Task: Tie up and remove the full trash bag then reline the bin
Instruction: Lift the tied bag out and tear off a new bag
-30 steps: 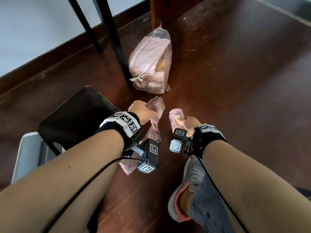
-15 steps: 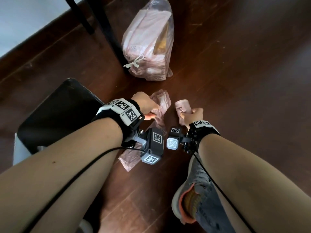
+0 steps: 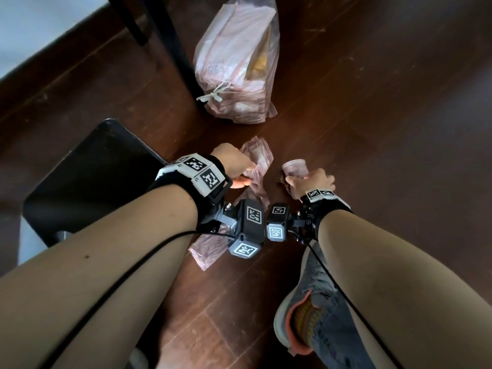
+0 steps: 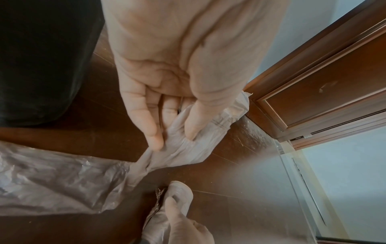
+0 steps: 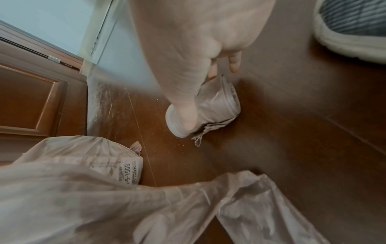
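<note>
The full pink trash bag (image 3: 237, 62), tied with a white drawstring bow, lies on the dark wood floor ahead; its printed bottom (image 5: 117, 165) shows in the right wrist view. My left hand (image 3: 234, 166) pinches a fresh pink bag (image 3: 257, 166) between thumb and fingers (image 4: 154, 132); the bag (image 4: 62, 180) trails loose below the wrist. My right hand (image 3: 310, 182) grips a small roll of pink bags (image 3: 294, 167), thumb across the roll (image 5: 215, 105), low over the floor. The black bin (image 3: 87, 179) stands at my left.
Black furniture legs (image 3: 170, 49) stand by the tied bag. My grey shoe (image 3: 316, 310) rests on the floor under my right forearm. A wooden door (image 4: 334, 79) and a pale wall (image 3: 40, 30) bound the area. Bare floor stretches to the right.
Both hands have dropped lower and moved apart. The fresh bag in my left hand is now separate from the roll in my right. The view has shifted nearer the tied bag.
</note>
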The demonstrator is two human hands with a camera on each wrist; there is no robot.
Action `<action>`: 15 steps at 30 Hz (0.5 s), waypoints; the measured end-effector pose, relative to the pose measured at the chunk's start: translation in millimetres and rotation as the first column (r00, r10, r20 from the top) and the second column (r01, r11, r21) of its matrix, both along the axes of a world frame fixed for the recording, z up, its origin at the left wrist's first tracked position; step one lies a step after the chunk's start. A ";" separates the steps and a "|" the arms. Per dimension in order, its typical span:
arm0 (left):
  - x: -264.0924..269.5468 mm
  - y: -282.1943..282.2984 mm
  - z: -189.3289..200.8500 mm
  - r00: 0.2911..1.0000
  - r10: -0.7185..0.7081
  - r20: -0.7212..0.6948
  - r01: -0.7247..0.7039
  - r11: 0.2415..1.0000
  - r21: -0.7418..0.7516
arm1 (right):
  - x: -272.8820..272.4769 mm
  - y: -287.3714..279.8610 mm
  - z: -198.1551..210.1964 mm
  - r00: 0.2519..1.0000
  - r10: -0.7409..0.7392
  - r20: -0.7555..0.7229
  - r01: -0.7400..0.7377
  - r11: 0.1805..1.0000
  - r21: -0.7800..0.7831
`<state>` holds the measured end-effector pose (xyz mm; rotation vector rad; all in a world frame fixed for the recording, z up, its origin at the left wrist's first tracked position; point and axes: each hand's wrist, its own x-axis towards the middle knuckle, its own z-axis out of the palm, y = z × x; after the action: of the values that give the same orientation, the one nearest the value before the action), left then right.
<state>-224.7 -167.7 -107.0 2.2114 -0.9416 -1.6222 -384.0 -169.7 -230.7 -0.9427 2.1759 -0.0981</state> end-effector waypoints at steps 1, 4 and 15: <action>-0.3 0.8 2.2 1.000 0.003 -0.006 -0.003 1.000 -0.005 | -1.4 0.6 2.3 1.000 -0.013 0.002 0.013 1.000 -0.013; -1.2 5.9 10.0 0.999 0.027 -0.033 -0.028 0.999 -0.026 | -5.7 3.2 9.9 0.998 -0.043 0.038 0.044 0.999 -0.029; 12.0 45.9 66.5 0.992 -0.122 0.004 0.122 0.988 -0.092 | 4.3 4.9 92.7 0.931 0.283 0.232 -0.257 0.956 -0.139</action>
<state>-212.7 -121.8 -40.5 2.1279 -1.1484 -1.5970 -379.7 -164.9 -138.0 -1.2144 1.8070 -0.1902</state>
